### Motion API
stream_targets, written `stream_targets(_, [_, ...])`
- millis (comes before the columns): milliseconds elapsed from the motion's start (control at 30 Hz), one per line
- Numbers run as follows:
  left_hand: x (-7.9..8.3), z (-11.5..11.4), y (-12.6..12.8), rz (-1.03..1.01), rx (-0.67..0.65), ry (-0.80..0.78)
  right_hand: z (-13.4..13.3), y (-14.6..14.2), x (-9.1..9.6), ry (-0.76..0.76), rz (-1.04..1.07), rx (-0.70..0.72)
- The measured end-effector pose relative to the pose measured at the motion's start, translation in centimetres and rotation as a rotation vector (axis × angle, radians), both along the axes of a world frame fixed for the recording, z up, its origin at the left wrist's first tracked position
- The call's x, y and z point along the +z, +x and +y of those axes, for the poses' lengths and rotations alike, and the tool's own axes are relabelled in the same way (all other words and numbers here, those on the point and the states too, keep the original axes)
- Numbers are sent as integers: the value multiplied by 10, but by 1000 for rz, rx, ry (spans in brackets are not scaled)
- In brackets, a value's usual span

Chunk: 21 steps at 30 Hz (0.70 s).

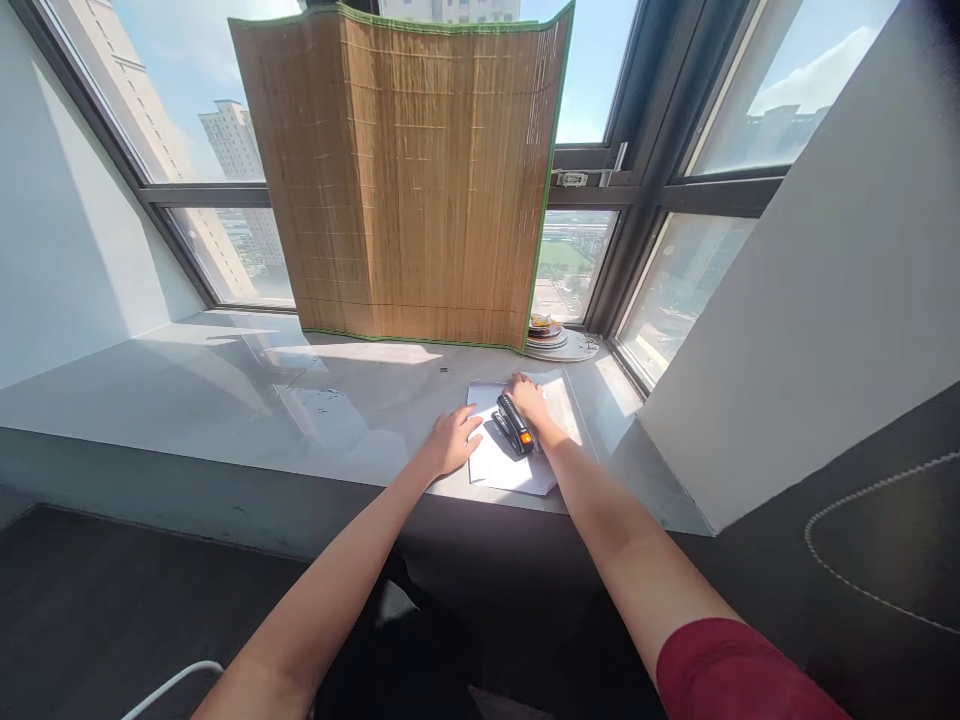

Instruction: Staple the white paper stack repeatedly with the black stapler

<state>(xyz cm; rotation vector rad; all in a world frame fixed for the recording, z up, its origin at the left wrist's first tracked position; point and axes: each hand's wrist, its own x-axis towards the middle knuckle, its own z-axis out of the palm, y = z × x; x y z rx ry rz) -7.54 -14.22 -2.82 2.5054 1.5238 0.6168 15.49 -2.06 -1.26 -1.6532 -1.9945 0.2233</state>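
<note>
A black stapler (513, 425) with an orange patch lies slantwise over white sheets of paper (499, 470) near the sill's front edge. My left hand (452, 440) is open at the left edge of the paper, its fingers spread and pointing toward the stapler. Beside the far end of the stapler, my right hand (529, 398) rests on the upper part of the sheets, fingers stretched forward and slightly bent. Its thumb is close to the stapler; whether they touch I cannot tell. More pale sheet (564, 405) shows to the right of this hand.
A bamboo mat (427, 190) with green edging stands upright against the window. Stacked plates (547, 335) sit on a round board (581, 347) in the back right corner. The glossy sill (225, 400) ends at a front edge; a white wall (787, 270) slants in at right.
</note>
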Motion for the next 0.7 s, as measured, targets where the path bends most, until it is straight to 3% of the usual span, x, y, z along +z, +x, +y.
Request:
stream_targets(133, [0, 1, 3, 17, 26, 3, -14, 2, 10, 115, 106, 30])
stream_targets(233, [-2, 2, 0, 30, 21, 32, -43, 9, 5, 208, 276, 168])
stream_targets(333, [-3, 4, 0, 23, 47, 53, -79, 20, -6, 117, 416, 362])
stream_targets(400, [-2, 4, 0, 16, 57, 57, -98, 26, -12, 48, 399, 428])
stream_targets(533, [0, 4, 0, 11, 31, 50, -111, 34, -17, 35, 327, 399])
stream_targets(700, [-2, 7, -3, -36, 41, 32, -100, 41, -18, 118, 465, 351])
